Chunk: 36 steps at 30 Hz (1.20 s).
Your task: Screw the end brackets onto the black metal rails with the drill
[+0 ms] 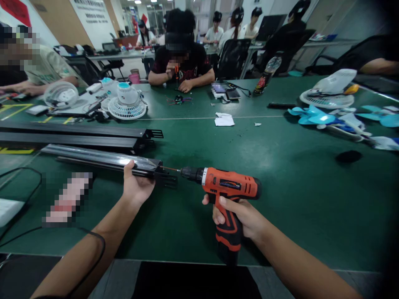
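My right hand [237,214] is wrapped round the handle of an orange and black cordless drill [232,182]. The drill lies level, pointing left, and its long thin bit [170,168] meets the end of a long metal profile [102,157]. My left hand [137,185] grips that profile close to its right end, thumb on top and the other fingers hidden beneath. The profile is dark with a shiny upper face, and a slotted black bracket [166,180] sticks out at its end. Whether the bit sits in a screw or a hole is too small to tell.
Further black profiles [93,139] lie behind. Fan parts [127,101] stand at the back left; blue fan blades [314,115] and a white fan [330,89] lie right. Across the green table [199,232] sits a person [181,50]. A cable [102,245] crosses my left forearm.
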Tool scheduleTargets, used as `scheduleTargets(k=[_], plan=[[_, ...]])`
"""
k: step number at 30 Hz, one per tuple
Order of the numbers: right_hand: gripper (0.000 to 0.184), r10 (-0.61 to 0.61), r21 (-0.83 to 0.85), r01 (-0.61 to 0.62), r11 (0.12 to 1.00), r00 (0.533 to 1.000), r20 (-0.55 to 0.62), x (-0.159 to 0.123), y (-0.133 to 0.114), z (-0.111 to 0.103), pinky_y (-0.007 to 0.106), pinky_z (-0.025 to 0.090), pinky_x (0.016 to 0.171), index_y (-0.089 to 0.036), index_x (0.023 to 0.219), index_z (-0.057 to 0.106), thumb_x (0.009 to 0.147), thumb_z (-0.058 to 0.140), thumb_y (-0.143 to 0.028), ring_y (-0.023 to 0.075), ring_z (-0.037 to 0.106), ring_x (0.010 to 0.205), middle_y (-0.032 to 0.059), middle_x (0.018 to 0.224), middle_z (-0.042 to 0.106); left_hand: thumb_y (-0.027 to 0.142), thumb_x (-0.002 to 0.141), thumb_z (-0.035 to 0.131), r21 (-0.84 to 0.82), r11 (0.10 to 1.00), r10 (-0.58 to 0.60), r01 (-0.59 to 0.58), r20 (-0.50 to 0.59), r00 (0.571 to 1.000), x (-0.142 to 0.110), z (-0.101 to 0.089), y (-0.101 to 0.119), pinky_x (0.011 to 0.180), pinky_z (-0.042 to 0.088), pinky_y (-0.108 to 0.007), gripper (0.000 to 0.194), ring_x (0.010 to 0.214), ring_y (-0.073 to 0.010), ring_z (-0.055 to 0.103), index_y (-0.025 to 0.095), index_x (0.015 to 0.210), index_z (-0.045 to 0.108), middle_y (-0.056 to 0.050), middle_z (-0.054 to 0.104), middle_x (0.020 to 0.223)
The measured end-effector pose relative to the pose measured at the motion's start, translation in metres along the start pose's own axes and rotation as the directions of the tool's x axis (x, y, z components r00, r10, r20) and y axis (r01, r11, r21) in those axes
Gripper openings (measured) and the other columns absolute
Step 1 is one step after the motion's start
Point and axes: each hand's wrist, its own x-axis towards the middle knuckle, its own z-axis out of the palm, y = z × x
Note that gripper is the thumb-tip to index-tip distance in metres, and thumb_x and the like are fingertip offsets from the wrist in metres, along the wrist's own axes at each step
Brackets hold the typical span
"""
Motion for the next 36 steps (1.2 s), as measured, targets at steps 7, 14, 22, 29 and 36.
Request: scheduleTargets(k=[7, 14, 22, 29, 36], plan=[[0.056, 0.04, 0.062, -0.034, 0.997, 0.995, -0.094, -0.001, 0.003, -0.001, 0.024, 0.048, 0.052, -0.013, 0.111, 0.081, 0.083, 0.083, -0.062, 0.0129, 0.059, 0.052, 0.0049, 0.061, 0.071, 0.043, 0.091, 0.066, -0.025, 1.0, -0.008, 0.007, -0.029, 1.0, 0.001, 0.0, 0.001, 0.072, 0.066, -0.037, 0.029, 0.079, -0.0268, 0.077, 0.019, 0.106, 0.069, -0.008, 0.078, 0.09], [0.053, 0.011, 0.058, 0.003, 0.998, 0.97, -0.242, 0.002, -0.003, 0.009, 0.024, 0.047, 0.047, -0.014, 0.102, 0.08, 0.073, 0.091, -0.057, 0.0126, 0.06, 0.053, 0.0071, 0.074, 0.076, 0.042, 0.095, 0.062, -0.014, 1.0, -0.01, 0.009, -0.034, 0.999, 0.0, -0.001, 0.002, 0.069, 0.066, -0.035, 0.031, 0.08, -0.0268, 0.078, 0.015, 0.108, 0.069, -0.01, 0.078, 0.093], [0.048, 0.034, -0.024, -0.045, 0.999, 0.94, -0.339, 0.001, -0.004, 0.013, 0.027, 0.044, 0.047, -0.012, 0.09, 0.08, 0.075, 0.084, -0.058, 0.0127, 0.053, 0.046, 0.0037, 0.053, 0.065, 0.042, 0.096, 0.058, -0.009, 1.0, -0.013, 0.012, -0.023, 1.0, 0.0, -0.001, 0.002, 0.065, 0.065, -0.035, 0.03, 0.077, -0.0267, 0.077, 0.015, 0.106, 0.069, -0.01, 0.078, 0.089], [0.052, 0.057, -0.031, -0.073, 0.997, 0.934, -0.352, 0.003, -0.003, 0.01, 0.025, 0.042, 0.047, -0.011, 0.084, 0.08, 0.072, 0.083, -0.061, 0.0129, 0.054, 0.046, 0.0044, 0.052, 0.065, 0.042, 0.094, 0.062, -0.015, 1.0, -0.016, 0.015, -0.033, 0.999, 0.0, 0.0, 0.002, 0.068, 0.066, -0.035, 0.03, 0.08, -0.0266, 0.078, 0.017, 0.108, 0.069, -0.01, 0.078, 0.092], [0.05, 0.043, -0.045, -0.063, 0.997, 0.937, -0.348, 0.002, -0.004, 0.01, 0.026, 0.04, 0.047, -0.012, 0.085, 0.08, 0.074, 0.082, -0.061, 0.0136, 0.054, 0.046, 0.0042, 0.052, 0.065, 0.042, 0.093, 0.063, -0.018, 1.0, -0.019, 0.019, -0.037, 0.999, 0.0, 0.001, 0.002, 0.068, 0.066, -0.036, 0.029, 0.079, -0.0272, 0.078, 0.017, 0.108, 0.069, -0.01, 0.078, 0.092]])
